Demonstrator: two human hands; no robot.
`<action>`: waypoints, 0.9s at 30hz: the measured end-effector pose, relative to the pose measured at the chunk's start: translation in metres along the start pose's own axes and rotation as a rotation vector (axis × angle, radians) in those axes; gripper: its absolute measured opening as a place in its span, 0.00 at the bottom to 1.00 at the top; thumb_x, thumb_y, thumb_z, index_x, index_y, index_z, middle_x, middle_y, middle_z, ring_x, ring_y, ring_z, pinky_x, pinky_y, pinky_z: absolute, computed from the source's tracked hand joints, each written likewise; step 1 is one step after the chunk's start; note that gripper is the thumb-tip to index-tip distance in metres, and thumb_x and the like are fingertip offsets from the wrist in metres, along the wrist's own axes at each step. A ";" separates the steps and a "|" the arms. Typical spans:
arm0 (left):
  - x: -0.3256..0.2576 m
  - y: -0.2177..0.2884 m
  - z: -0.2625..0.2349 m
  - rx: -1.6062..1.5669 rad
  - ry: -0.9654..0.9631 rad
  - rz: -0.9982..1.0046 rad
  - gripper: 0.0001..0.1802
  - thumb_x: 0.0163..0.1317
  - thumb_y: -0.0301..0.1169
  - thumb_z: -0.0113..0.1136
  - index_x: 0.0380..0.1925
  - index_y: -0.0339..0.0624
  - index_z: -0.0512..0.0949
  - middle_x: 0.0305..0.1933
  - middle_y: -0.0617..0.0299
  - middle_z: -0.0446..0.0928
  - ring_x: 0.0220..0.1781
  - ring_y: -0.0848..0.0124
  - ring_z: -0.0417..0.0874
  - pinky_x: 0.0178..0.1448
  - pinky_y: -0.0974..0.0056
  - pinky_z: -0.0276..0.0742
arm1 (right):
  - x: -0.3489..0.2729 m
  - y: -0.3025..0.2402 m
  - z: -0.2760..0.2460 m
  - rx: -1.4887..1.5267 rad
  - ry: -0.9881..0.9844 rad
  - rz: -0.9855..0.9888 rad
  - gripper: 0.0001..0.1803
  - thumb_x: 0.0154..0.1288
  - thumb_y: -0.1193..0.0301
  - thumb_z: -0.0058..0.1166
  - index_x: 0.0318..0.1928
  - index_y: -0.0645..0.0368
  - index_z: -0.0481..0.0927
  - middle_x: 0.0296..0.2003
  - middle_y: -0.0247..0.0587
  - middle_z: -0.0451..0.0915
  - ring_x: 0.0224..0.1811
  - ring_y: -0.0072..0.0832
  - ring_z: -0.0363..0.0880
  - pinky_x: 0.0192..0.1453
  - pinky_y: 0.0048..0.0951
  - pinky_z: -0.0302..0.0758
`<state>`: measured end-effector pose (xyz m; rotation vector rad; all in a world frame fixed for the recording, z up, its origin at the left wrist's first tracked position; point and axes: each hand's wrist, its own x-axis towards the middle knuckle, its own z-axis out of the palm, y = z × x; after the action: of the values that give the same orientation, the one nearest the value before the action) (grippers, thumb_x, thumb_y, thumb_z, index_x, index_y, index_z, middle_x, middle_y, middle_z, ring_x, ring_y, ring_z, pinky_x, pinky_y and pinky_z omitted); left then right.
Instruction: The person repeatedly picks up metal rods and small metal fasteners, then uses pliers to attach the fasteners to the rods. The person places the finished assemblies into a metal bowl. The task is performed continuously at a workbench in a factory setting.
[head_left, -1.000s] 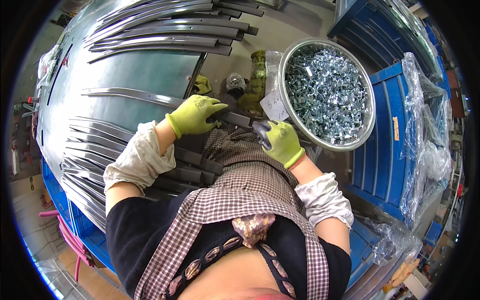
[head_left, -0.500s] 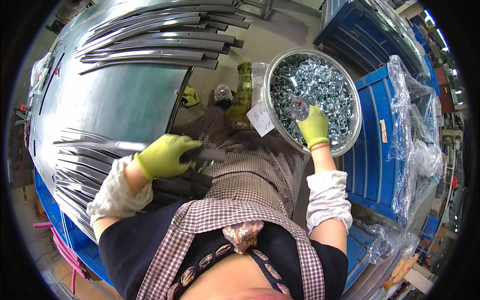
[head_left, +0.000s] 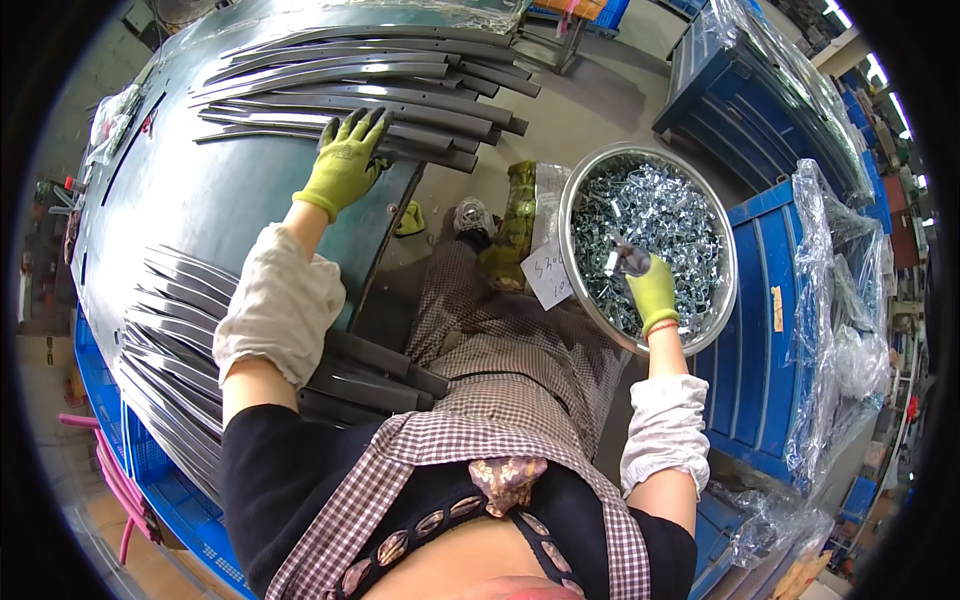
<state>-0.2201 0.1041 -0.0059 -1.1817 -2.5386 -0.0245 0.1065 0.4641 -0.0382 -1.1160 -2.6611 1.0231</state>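
Strips point(head_left: 430, 115) overhang tbl point(head_left: 250, 195) edge, mid-tbl bare; L hand point(head_left: 345, 168) splayed over; R hand point(head_left: 650, 285) in bowl point(head_left: 731, 255), grip unclear.

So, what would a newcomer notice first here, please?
Likely the round silvery metal bowl of small shiny metal pieces at right, with the yellow-green gloved right hand in it. At upper left, the yellow-green gloved left hand is spread over long, dark, glossy strips.
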 end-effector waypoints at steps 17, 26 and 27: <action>-0.056 0.115 -0.028 -0.317 -0.053 0.346 0.31 0.38 0.42 0.75 0.45 0.46 0.78 0.52 0.57 0.73 0.56 0.56 0.73 0.63 0.49 0.67 | -0.041 0.040 0.027 0.783 -0.150 -0.084 0.12 0.60 0.80 0.62 0.46 0.64 0.81 0.27 0.34 0.84 0.21 0.14 0.77 0.23 0.16 0.71; -0.079 0.147 -0.085 -0.565 -0.102 0.701 0.32 0.36 0.42 0.75 0.47 0.46 0.81 0.49 0.57 0.75 0.49 0.58 0.77 0.54 0.52 0.72 | -0.121 -0.048 0.079 0.921 -0.604 -0.201 0.13 0.63 0.79 0.61 0.48 0.67 0.82 0.36 0.33 0.84 0.36 0.13 0.76 0.42 0.19 0.74; -0.080 0.153 -0.088 -0.573 -0.132 0.774 0.29 0.39 0.42 0.74 0.45 0.47 0.82 0.46 0.59 0.76 0.46 0.61 0.78 0.51 0.54 0.74 | -0.122 -0.053 0.083 0.945 -0.660 -0.155 0.12 0.63 0.79 0.61 0.48 0.66 0.82 0.36 0.32 0.84 0.36 0.14 0.76 0.43 0.19 0.74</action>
<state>-0.0323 0.1313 0.0333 -2.3755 -2.0449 -0.5216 0.1377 0.3114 -0.0492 -0.3865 -1.9994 2.5229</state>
